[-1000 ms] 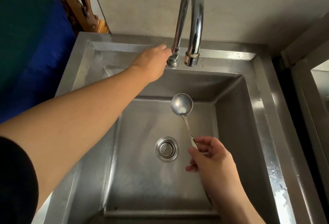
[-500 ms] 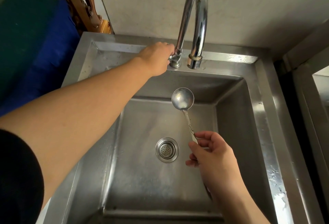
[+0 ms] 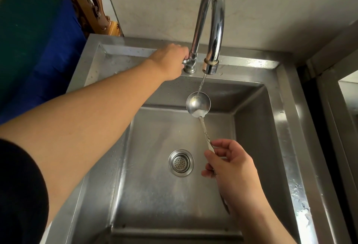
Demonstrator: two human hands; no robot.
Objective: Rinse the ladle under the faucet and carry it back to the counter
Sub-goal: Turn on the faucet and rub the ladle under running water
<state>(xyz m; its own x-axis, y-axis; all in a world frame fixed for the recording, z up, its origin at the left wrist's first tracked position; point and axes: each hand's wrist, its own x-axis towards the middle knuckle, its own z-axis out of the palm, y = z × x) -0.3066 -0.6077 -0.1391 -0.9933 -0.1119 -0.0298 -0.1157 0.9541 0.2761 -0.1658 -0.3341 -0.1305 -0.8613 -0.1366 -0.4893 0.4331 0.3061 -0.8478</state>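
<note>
At far left, a blue and green surface (image 3: pixel 29 50) and a piece of carved wood (image 3: pixel 93 9) were noted beside the steel sink (image 3: pixel 286 146). The left hand (image 3: pixel 170 60) was seen closed around the tap handle at the base of the faucet (image 3: pixel 212 20); the handle itself was mostly hidden by the fingers, so its position could not be read. A thin stream of water (image 3: pixel 201 83) was observed falling from the spout into the bowl of the ladle (image 3: pixel 198 102), which was held over the basin, above and behind the drain strainer (image 3: pixel 181 162). A small white pool was recorded at the near edge of the bowl. Further right, the ladle's patterned handle was pinched by the right hand (image 3: pixel 232 168), thumb and fingers closed on it, the bowl tilted up and away from the person.

Progress was judged as early to middle: water was running and rinsing appeared under way. Still left, by estimate: rinsing to be completed, the tap shut off, and the ladle carried to the table, which was not in view.
</note>
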